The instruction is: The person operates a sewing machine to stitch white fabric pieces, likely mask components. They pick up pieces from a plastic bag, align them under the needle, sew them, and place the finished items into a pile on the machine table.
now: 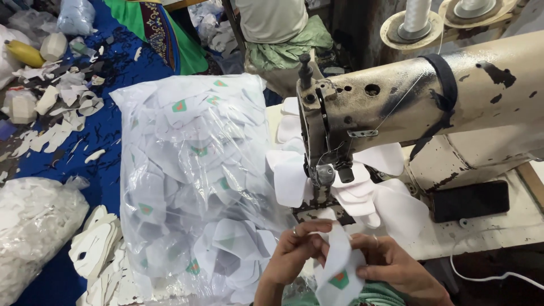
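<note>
Both my hands hold one white cut fabric piece [339,266] with a small green and red patch, just in front of the sewing machine's needle area [323,175]. My left hand [294,249] pinches the piece's upper left edge and wears a ring. My right hand [391,263] grips it from the right and also wears a ring. More white pieces [362,190] lie stacked under and around the presser foot.
A large clear plastic bag [192,170] full of white patched pieces stands left of the worn cream sewing machine [442,96]. A dark phone [470,201] lies on the machine bed. Thread cones [416,17] stand behind. Scraps and a second bag [34,221] cover the blue floor cloth.
</note>
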